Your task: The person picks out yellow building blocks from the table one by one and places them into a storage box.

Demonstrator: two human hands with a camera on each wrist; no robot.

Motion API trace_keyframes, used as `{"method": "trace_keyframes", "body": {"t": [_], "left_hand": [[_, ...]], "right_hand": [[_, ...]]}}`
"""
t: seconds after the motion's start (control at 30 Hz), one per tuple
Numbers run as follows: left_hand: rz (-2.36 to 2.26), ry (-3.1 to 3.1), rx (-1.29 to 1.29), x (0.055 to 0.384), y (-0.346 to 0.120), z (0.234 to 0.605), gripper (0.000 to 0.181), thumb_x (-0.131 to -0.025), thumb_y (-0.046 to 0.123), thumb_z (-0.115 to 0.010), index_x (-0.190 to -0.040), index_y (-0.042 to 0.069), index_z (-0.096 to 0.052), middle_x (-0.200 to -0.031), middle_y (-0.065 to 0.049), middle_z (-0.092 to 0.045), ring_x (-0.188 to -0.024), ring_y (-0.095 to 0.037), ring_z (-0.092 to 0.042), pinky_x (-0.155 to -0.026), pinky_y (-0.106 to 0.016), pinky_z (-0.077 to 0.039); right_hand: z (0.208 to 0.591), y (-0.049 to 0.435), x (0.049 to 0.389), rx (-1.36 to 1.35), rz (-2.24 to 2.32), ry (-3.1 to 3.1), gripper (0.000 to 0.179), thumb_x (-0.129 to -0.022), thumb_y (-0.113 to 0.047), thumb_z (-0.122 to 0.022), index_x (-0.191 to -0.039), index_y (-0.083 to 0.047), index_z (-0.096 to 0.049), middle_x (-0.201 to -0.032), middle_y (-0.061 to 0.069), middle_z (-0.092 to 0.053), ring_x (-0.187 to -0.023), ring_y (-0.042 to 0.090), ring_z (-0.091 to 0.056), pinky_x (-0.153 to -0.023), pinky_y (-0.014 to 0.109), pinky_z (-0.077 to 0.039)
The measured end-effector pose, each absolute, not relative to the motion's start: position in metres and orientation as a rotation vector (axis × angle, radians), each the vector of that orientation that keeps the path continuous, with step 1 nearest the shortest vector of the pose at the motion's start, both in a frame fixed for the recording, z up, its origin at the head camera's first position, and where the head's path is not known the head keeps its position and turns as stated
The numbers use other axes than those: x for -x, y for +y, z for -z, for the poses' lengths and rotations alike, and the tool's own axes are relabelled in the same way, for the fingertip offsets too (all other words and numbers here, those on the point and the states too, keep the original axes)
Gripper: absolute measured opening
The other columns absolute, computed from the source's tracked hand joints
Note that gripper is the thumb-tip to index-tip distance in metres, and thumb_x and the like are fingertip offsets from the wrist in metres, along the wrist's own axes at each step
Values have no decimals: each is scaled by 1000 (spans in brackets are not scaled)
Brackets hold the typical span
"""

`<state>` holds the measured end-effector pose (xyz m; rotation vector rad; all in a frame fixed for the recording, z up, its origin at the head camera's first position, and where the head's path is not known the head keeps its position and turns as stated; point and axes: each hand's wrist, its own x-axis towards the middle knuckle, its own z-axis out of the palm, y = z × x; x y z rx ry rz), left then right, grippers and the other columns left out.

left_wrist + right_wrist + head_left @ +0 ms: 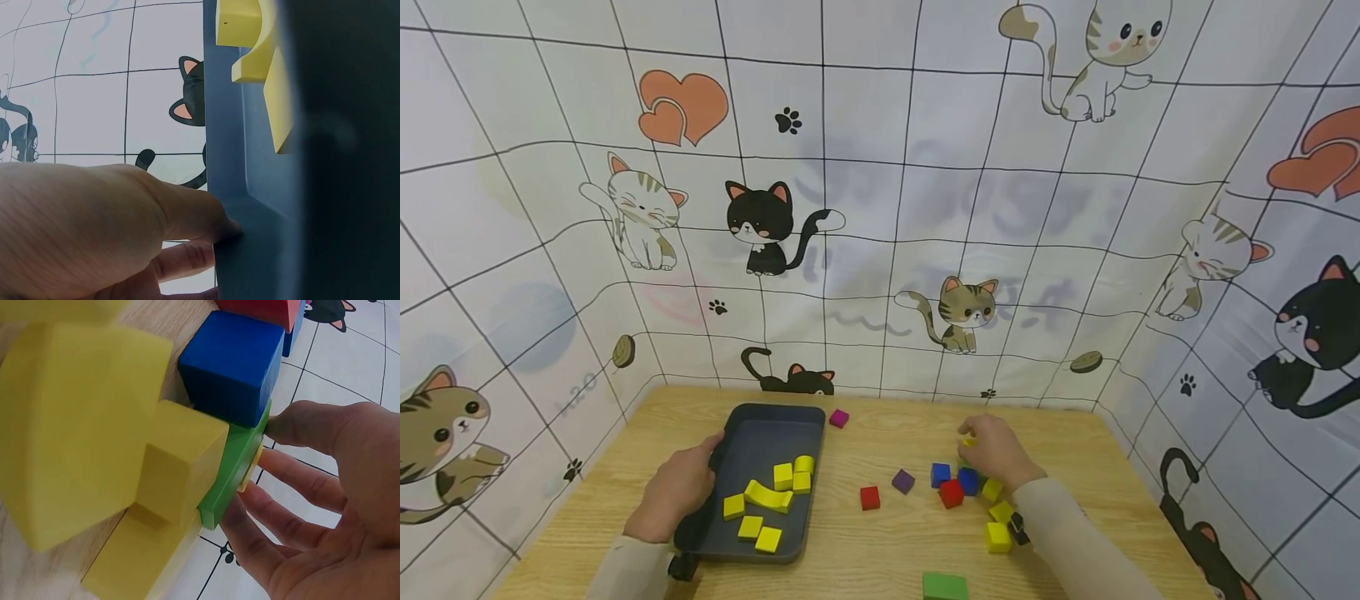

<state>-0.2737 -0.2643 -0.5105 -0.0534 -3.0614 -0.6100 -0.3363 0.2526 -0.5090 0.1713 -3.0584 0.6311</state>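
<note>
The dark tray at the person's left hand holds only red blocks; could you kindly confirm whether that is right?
Not quite: the head view shows only yellow blocks in the dark tray; it is indeed at the person's left hand.

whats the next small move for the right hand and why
I'd probably have the right hand pinch the small yellow block and draw it away from the flat green block: its fingers are right at the yellow one, and the dark grey rectangular tray, held by the left hand, shows only yellow pieces.
</note>
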Motion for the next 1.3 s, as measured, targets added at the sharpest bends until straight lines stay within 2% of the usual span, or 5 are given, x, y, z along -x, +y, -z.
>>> {"method": "trace_keyframes", "body": {"t": [0.37, 0.7, 0.87, 1.2, 1.3], "left_hand": [[621, -3058, 57, 275, -262, 508, 64, -106, -2, -60, -169, -7, -51, -138, -37, -77, -87, -29, -67, -75, -51, -60], [612, -3055, 58, 274, -261, 507, 63, -105, -2, -61, -167, -8, -52, -137, -37, -77, -89, -30, -70, -77, -53, -63], [617, -3055, 60, 274, -262, 508, 63, -106, -2, -61, -168, -8, -52, -136, -37, -77, -87, -29, -68, -76, -52, -62], [613, -3057, 62, 274, -264, 510, 63, -105, -2, -63, -167, -8, -53, -141, -37, -76, -96, -33, -76, -82, -59, -66], [613, -3061, 52, 274, -264, 510, 63, -106, -2, -62, -167, -8, -52, -142, -38, -75, -93, -32, -73, -80, -57, -65]], "right_hand": [[505, 246, 337, -183, -612, -3073, 24, -98, -9, -90, -120, -2, -84, -128, 17, -83, -117, 33, -77, -106, 55, -67], [505, 241, 339, -156, -619, -3077, 27, -98, -6, -87, -125, -2, -84, -135, 19, -82, -121, 35, -78, -108, 57, -67], [505, 240, 339, -175, -622, -3060, 28, -97, -4, -86, -125, -1, -84, -133, 18, -83, -121, 36, -78, -110, 57, -66], [498, 226, 338, -250, -618, -2992, 30, -95, -4, -89, -125, -2, -85, -129, 15, -85, -126, 38, -77, -111, 57, -64], [496, 218, 338, -278, -633, -2982, 31, -94, -4, -89, -125, -1, -85, -130, 16, -84, -126, 39, -77, -111, 57, -64]]}}
